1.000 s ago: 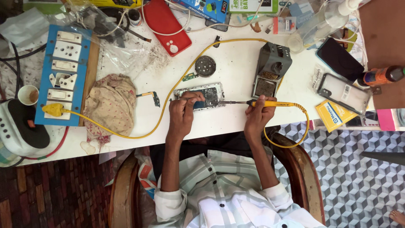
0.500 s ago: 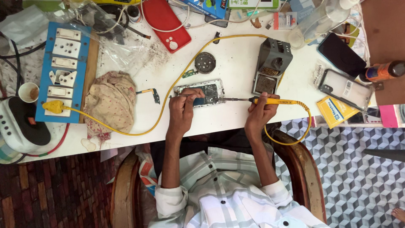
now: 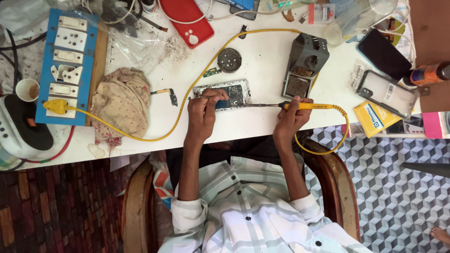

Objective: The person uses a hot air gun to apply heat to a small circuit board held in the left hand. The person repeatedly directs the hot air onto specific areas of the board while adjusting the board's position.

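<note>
1 opened phone (image 3: 228, 95) mid-table, left hand (image 3: 205, 108) pinching its near edge. Right hand (image 3: 291, 117) grasping 1 yellow soldering iron (image 3: 300, 106), tip at phone's right edge. 1 grey stand (image 3: 304, 65) just beyond. Bare table (image 3: 262, 124) strip nr the near edge; cloth (image 3: 123, 104) to the left.

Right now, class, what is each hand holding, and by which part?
The right hand grips the yellow-handled soldering iron by its handle. The left hand rests its fingertips on the opened silver phone, pinning its upper-left end rather than lifting it.
</note>
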